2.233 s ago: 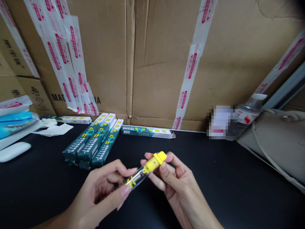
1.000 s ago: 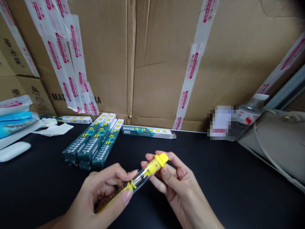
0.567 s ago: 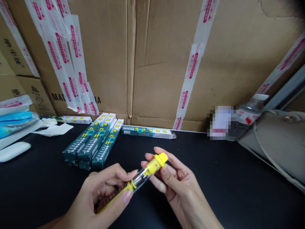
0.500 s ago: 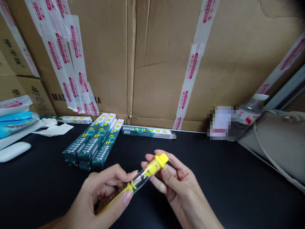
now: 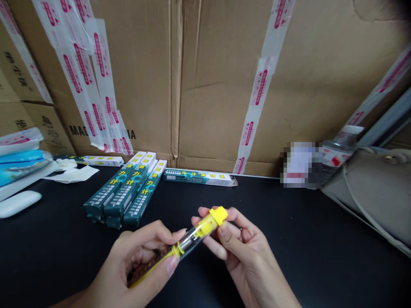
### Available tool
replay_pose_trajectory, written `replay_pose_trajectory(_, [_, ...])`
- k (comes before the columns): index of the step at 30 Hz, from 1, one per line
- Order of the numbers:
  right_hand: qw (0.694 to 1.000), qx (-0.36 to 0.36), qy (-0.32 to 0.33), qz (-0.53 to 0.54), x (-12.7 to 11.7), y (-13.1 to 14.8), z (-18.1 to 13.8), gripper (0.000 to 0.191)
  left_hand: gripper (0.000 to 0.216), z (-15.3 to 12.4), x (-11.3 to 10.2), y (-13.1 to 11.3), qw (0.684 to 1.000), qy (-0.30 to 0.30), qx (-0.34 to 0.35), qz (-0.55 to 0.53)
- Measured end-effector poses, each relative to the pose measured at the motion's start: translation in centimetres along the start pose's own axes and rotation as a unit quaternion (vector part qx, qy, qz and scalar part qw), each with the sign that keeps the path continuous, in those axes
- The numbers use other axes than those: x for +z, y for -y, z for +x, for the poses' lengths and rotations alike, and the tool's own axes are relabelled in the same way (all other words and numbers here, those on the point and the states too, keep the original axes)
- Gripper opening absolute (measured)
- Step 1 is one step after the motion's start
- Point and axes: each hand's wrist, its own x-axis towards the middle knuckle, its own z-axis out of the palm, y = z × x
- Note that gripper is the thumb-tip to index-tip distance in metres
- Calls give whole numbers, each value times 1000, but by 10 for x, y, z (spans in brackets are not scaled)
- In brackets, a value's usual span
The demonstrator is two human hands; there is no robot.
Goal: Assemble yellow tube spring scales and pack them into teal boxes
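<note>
Both my hands hold one clear plastic tube with yellow parts (image 5: 189,239) above a black table (image 5: 289,231). My left hand (image 5: 135,265) is wrapped round the tube's lower body, thumb and forefinger pinching near a yellow ring. My right hand (image 5: 239,248) pinches the yellow cap end (image 5: 215,216) with thumb and fingers. A metal spring shows inside the clear section between the hands.
Three dark green boxes with yellow print (image 5: 126,190) lie side by side at the left, another box (image 5: 199,176) lies behind, against a taped cardboard carton (image 5: 199,85). White and blue packets (image 5: 19,164) sit far left; a water bottle (image 5: 337,149) and grey bag (image 5: 375,192) at right.
The tube's yellow inner part has been drawn out a little from the clear body compared with the earliest frame; over the last second the hands have barely moved.
</note>
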Motion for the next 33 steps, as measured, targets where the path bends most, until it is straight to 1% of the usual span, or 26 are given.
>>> replay_pose_trajectory(4, [1000, 1, 1, 7, 2, 0, -1, 15, 32, 0, 1, 0, 1000, -6, 1, -6])
replay_pose_trajectory(7, [1000, 3, -1, 8, 4, 0, -2, 32, 32, -2, 2, -2, 1000, -16, -10, -3])
replay_pose_trajectory(8, [1000, 1, -1, 8, 4, 0, -2, 34, 31, -2, 3, -3, 1000, -22, -13, -2])
replay_pose_trajectory(12, [1000, 0, 12, 4, 2, 0, 0, 23, 24, -2, 5, -8, 999, -44, -14, -5])
replay_pose_trajectory(17, [1000, -4, -1, -5, 1, 0, 0, 11, 25, -1, 5, -9, 1000, -28, -13, -6])
replay_pose_trajectory(20, [1000, -4, -2, 0, 1, -1, 0, 12, 24, -2, 5, -7, 999, -35, -13, -5])
replay_pose_trajectory(24, [1000, -1, -6, 12, 2, -2, 1, 31, 24, -2, 4, -6, 999, -31, -12, 1])
replay_pose_trajectory(25, [1000, -3, 0, 14, 2, -2, 1, 33, 24, -2, 4, -6, 1000, -29, -11, 4])
replay_pose_trajectory(28, [1000, -4, 16, 13, 2, -2, 1, 26, 23, -2, 4, -6, 999, -30, -9, 8])
replay_pose_trajectory(33, [1000, 2, 10, 2, 0, -1, 1, 16, 23, -2, 5, -9, 999, -43, -19, 14])
